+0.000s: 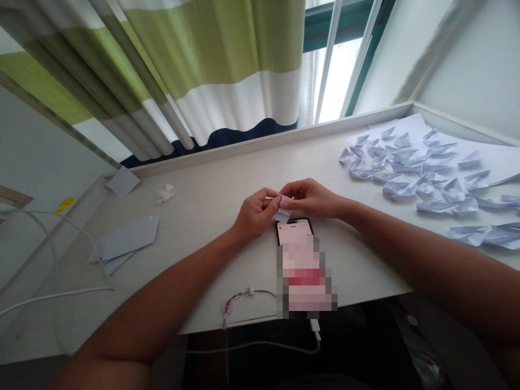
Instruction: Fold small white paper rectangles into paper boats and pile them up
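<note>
Currently | left grip (254,213) + right grip (314,198): both pinching white paper (283,215) | paper between them

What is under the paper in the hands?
Beyond the lower edge of the paper, the phone and desk show. Whatever lies directly beneath it, the left hand and right hand is covered.

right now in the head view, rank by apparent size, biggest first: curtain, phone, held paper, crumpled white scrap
Curtain
Phone
Held paper, partly covered, and crumpled white scrap: too alike to rank
</note>
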The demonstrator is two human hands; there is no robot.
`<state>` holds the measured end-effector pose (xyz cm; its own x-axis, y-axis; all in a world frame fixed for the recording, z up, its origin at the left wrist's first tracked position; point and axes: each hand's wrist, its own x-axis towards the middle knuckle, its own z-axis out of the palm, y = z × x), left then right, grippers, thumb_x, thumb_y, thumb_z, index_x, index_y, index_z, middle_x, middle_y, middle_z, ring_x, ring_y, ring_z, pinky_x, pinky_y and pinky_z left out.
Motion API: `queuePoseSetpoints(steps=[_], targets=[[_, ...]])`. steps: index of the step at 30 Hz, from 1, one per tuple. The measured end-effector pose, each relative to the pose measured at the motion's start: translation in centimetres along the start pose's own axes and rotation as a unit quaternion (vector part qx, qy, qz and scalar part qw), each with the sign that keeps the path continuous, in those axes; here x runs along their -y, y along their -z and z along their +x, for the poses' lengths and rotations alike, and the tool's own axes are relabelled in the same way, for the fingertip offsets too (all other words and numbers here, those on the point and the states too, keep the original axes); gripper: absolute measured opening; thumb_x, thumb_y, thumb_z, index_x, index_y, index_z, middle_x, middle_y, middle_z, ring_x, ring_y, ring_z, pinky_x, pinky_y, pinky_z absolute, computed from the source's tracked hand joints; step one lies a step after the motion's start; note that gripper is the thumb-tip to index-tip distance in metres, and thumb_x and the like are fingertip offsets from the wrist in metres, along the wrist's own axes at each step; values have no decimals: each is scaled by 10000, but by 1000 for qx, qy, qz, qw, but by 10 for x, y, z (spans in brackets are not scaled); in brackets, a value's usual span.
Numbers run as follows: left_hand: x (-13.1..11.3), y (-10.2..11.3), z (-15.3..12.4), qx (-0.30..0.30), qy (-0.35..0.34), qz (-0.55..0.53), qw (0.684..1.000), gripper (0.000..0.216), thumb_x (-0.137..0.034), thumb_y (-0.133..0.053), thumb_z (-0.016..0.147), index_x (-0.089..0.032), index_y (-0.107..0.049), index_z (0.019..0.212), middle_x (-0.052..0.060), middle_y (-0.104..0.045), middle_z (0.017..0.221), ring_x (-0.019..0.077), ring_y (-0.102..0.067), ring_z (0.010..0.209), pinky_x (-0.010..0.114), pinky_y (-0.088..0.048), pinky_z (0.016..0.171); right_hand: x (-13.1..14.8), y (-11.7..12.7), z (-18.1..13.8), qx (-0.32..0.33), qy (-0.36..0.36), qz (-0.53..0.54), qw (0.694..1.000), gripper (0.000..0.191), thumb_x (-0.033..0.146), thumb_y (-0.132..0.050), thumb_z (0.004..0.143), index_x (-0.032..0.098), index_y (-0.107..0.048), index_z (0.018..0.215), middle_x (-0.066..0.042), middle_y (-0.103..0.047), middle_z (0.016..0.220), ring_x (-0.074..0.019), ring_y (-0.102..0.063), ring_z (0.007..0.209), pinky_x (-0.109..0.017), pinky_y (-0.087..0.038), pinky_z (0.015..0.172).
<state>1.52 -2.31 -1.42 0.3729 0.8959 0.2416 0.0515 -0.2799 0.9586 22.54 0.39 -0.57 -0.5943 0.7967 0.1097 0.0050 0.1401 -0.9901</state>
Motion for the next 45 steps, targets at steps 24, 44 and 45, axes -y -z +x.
queuePoseSetpoints(steps=[24, 44, 45], targets=[[-3, -7, -4, 102, -31, -125, 986, 349, -430, -782, 997, -200, -559, 1136, 116, -857, 1024, 277, -826, 1061, 420, -644, 936, 13, 6, -3, -15, 39, 64, 997, 341, 389, -970, 794, 144, -817, 976, -35, -765, 831, -132, -661, 721, -262, -524, 606], [3, -7, -4, 13, -22, -83, 996, 453, -493, -834, 937, -205, -569, 1166, 88, -852, 980, 217, -820, 932, 342, -611, 864, 17, -3, -4, -93, 73, 27, 993, 377, 513, -938, 809, 180, -763, 793, -31, -736, 749, -169, -673, 713, -338, -558, 684], [3, -6, -3, -1, -22, -70, 997, 432, -495, -838, 931, -198, -599, 1133, 91, -854, 975, 223, -823, 930, 351, -616, 873, 17, -4, -4, -97, 73, 24, 992, 385, 524, -938, 806, 182, -763, 794, -34, -742, 750, -172, -675, 717, -341, -560, 687]])
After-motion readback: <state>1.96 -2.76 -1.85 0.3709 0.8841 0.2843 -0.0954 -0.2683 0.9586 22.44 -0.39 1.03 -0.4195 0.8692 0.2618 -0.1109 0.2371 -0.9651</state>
